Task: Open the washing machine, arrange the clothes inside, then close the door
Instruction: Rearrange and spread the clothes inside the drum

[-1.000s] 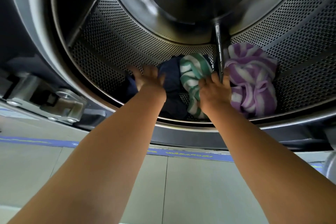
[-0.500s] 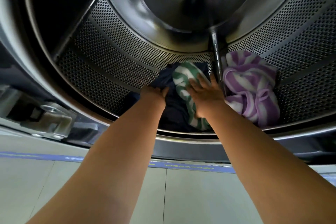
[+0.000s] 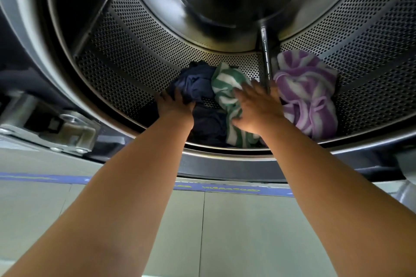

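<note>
Hands, two (image 3: pixel 175 105) (image 3: pixel 258 110), on three bunched cloths (image 3: pixel 227 87) in drum (image 3: pixel 139 56).

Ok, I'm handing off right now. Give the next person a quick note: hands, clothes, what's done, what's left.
Left hand grips the navy garment in the drum.
Right hand lies open on the green striped towel.
Purple striped towel sits untouched, right of the drum rib.
Done: door open.
Left: finish arranging, withdraw hands, close the door.

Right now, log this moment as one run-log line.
stage: arranging clothes | door: open | left hand: gripping navy garment | right hand: flat on green striped towel | purple striped towel: untouched, right of drum rib
</note>
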